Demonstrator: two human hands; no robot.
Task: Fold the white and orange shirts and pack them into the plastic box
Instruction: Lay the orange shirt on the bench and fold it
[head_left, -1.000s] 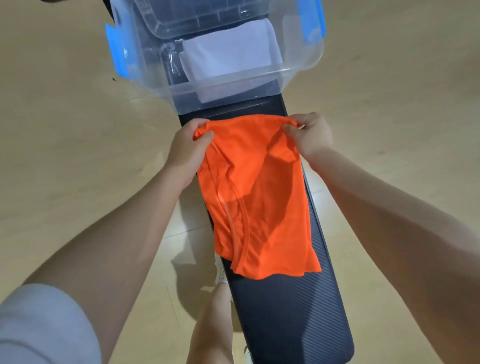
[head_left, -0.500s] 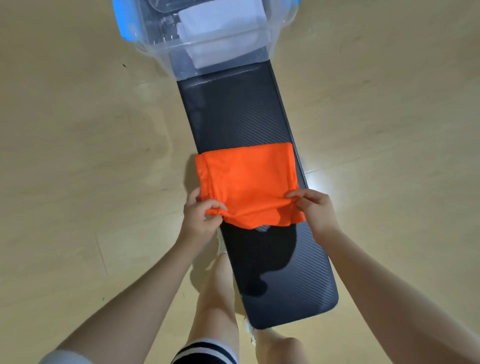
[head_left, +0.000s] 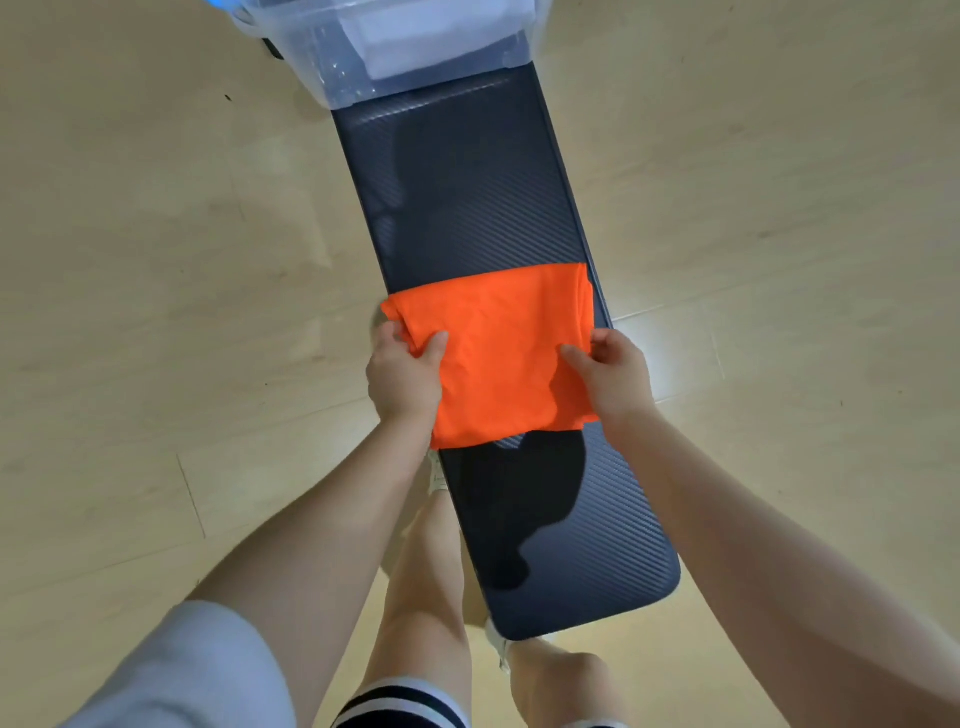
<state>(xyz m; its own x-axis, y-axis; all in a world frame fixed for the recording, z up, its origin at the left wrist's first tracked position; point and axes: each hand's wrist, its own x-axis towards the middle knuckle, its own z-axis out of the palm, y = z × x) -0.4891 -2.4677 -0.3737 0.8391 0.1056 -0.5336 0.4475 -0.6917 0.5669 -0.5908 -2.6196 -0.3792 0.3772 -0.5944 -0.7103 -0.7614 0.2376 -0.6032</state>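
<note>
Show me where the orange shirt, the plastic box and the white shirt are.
orange shirt (head_left: 498, 358), head view, middle of the folded cloth.
plastic box (head_left: 311, 78), head view, near clear wall.
white shirt (head_left: 415, 41), head view, folded cloth inside the box.

A folded orange shirt (head_left: 498, 353) lies across a dark padded bench (head_left: 467, 192) at the frame's centre, with the left hand (head_left: 402, 376) pinching its 9 o'clock edge and the right hand (head_left: 615, 376) pinching its 3 o'clock edge. At 12 o'clock, a clear plastic box (head_left: 311, 67) rests on the bench's far end, a folded white shirt (head_left: 415, 47) inside. Wooden floor (head_left: 156, 260) surrounds the bench.
</note>
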